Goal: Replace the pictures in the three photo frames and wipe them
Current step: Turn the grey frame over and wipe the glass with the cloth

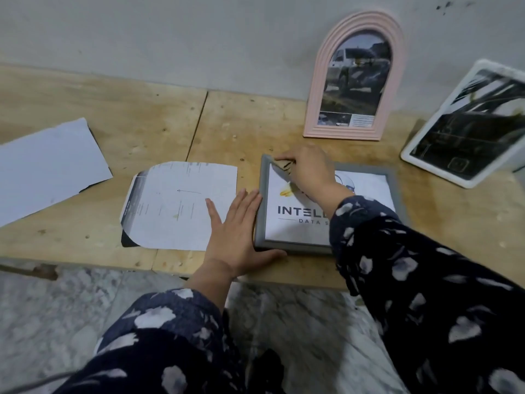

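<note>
head view: left hand point(235, 226) fingers flat, bracing grey frame point(262, 200); right hand point(308, 169) fingers pinch cloth point(285, 166).

We are seeing a grey frame point(393, 177) lying flat on the bench point(227, 120), showing a white logo print. A pink arched frame point(315, 103) is leaning upright against the wall; a white frame point(466, 182) is tilting beside it.

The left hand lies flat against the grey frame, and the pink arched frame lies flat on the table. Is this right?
Not quite. The head view shows the pink arched frame standing upright against the wall, not lying flat. The left hand does lie flat against the grey frame.
</note>
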{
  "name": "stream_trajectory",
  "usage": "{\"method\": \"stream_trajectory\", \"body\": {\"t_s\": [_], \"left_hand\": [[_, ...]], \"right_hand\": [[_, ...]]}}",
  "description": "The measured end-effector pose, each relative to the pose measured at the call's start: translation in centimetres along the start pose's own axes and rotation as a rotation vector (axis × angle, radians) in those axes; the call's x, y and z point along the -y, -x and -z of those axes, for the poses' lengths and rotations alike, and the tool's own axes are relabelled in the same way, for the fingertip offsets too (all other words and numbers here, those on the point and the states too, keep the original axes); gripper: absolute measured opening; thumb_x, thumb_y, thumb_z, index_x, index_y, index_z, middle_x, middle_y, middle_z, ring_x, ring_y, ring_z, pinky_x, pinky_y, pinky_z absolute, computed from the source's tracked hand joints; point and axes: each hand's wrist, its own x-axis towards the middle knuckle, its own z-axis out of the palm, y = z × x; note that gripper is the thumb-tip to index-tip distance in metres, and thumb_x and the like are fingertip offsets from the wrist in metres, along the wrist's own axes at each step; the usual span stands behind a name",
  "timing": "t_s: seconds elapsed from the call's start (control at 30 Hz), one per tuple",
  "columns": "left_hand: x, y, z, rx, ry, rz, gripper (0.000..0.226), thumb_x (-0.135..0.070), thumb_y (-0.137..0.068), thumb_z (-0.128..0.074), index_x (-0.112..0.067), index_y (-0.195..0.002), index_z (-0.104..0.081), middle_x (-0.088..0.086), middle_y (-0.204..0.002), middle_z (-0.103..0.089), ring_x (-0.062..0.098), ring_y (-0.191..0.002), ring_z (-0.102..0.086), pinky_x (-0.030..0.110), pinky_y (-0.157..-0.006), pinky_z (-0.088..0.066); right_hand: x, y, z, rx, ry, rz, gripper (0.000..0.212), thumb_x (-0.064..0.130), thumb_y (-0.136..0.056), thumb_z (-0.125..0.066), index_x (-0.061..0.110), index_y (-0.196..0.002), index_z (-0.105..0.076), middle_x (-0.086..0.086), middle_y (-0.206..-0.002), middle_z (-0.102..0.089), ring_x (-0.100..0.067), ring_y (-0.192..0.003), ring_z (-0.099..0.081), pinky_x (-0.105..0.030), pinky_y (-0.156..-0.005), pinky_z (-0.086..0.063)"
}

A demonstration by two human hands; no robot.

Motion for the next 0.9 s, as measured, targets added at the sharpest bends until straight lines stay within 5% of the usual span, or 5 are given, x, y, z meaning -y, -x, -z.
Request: {"method": "stream_trajectory", "body": {"t_s": [0.3, 0.43, 0.57, 0.73, 0.9], "left_hand": [[-0.2, 0.2, 0.0, -0.042, 0.045, 0.004, 0.118, -0.095, -0.061, -0.031, -0.022, -0.153, -0.014, -0.010, -0.159, -0.016, 0.008, -0.148, 0.004, 0.063, -0.109, 0.018], [-0.4, 0.3, 0.1, -0.048, 0.055, 0.004, 0.117, -0.095, -0.062, -0.025, -0.021, -0.152, -0.017, -0.009, -0.159, -0.018, 0.009, -0.148, 0.002, 0.063, -0.110, 0.017], [-0.6, 0.4, 0.3, -0.047, 0.035, 0.007, 0.116, -0.095, -0.064, -0.025, -0.021, -0.152, -0.017, -0.010, -0.160, -0.016, 0.009, -0.148, 0.002, 0.062, -0.110, 0.017], [-0.6, 0.5, 0.4, -0.065, 0.025, -0.067, 0.111, -0.091, -0.069, -0.027, -0.020, -0.153, -0.017, -0.006, -0.161, -0.013, 0.010, -0.148, -0.002, 0.055, -0.114, 0.015], [-0.4, 0.3, 0.1, -0.103, 0.089, -0.114, 0.108, -0.088, -0.069, -0.038, -0.017, -0.150, -0.026, -0.005, -0.158, -0.023, 0.010, -0.147, -0.010, 0.048, -0.117, 0.014]], "right_hand": [[-1.3, 4.8, -4.2, 0.102, 0.042, 0.035, 0.046, 0.006, -0.082, -0.048, 0.028, -0.116, -0.069, -0.005, -0.105, -0.067, -0.028, -0.103, -0.052, -0.032, -0.081, -0.045], [-1.9, 8.5, -5.3, -0.232, -0.015, 0.207, 0.022, 0.013, -0.075, -0.060, 0.021, -0.085, -0.078, 0.001, -0.073, -0.071, -0.028, -0.064, -0.061, -0.028, -0.062, -0.044], [-2.2, 11.0, -4.8, -0.194, 0.003, 0.314, 0.031, -0.001, -0.060, -0.068, 0.021, -0.079, -0.078, -0.001, -0.071, -0.072, -0.027, -0.058, -0.062, -0.026, -0.056, -0.050], [-2.0, 8.9, 0.2, 0.389, -0.267, -0.021, 0.034, 0.002, -0.087, -0.051, 0.023, -0.101, -0.075, 0.002, -0.107, -0.071, -0.021, -0.100, -0.060, -0.031, -0.084, -0.048], [-2.3, 3.3, 2.1, 0.061, -0.324, -0.181, 0.046, -0.007, -0.084, -0.050, 0.027, -0.104, -0.074, 0.013, -0.101, -0.064, -0.017, -0.090, -0.061, -0.036, -0.076, -0.053]]}}
